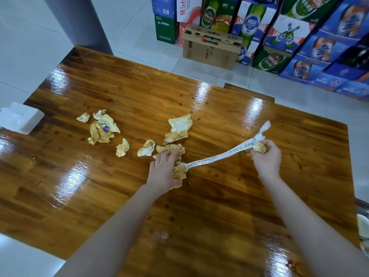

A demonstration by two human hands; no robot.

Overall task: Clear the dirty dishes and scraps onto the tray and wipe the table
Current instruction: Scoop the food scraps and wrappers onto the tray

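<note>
Napkins, greasy and crumpled, lie scattered mid-table: a cluster [102, 127] at left, one scrap [83, 117] beside it, two loose wads [122, 147] centre, a bigger piece [179, 126] behind. Left hand [163, 170] is clenched on a stained bundle [178, 170]; right hand [266, 154] grips another wad [259, 147]. One long paper strip [221, 154] stretches between both fists. Wooden table [199, 206] shows sauce spots; a white box [20, 117] sits at its left edge.
</note>
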